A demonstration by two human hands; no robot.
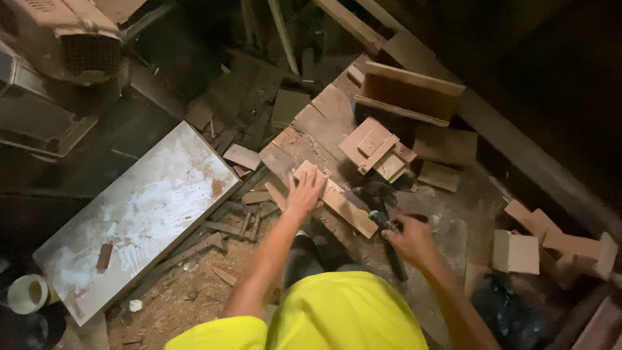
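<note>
My left hand (303,192) lies flat, fingers spread, on a light wooden strip (343,205) that rests on a worn workbench (453,214). My right hand (409,241) grips the dark handle of a hammer (379,206), whose head sits just right of the strip. A small stack of cut wood blocks (377,150) lies beyond the strip. Behind that stack stands an open wooden box frame (409,93).
A white, stained board (139,214) lies at the left with a small block on it. Scrap wood and sawdust (194,285) cover the floor. More wood offcuts (538,243) sit at the right. A tape roll (29,293) lies bottom left, and a beige crate (65,39) top left.
</note>
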